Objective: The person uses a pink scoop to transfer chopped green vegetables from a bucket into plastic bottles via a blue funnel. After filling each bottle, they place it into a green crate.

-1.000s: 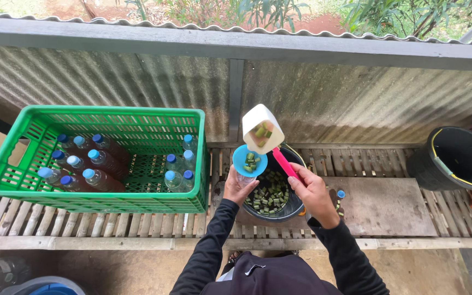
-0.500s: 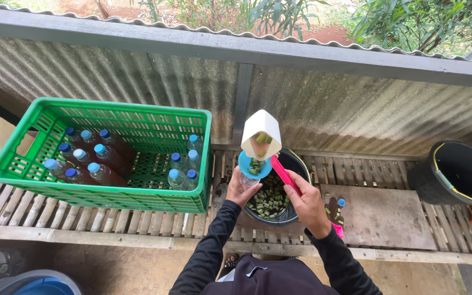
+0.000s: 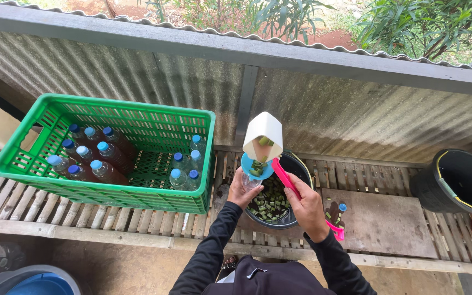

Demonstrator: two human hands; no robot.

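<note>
Pouring chopped green pieces through a blue plastic funnel [image 3: 257,166] over the black bucket [image 3: 296,169].
Right hand [image 3: 306,207] fingers clamped on the white pink-handled scoop [image 3: 263,136], light and rigid, best held by its handle; left hand [image 3: 242,188] fingers wrapped around the clear bottle [image 3: 249,182], probably slippery.

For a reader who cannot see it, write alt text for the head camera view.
A person's right hand tips a white scoop with a pink handle, pouring chopped green pieces into a blue funnel that the left hand steadies over a black bucket of the same pieces. A green crate of blue-capped bottles sits to the left on a slatted bench.
</note>
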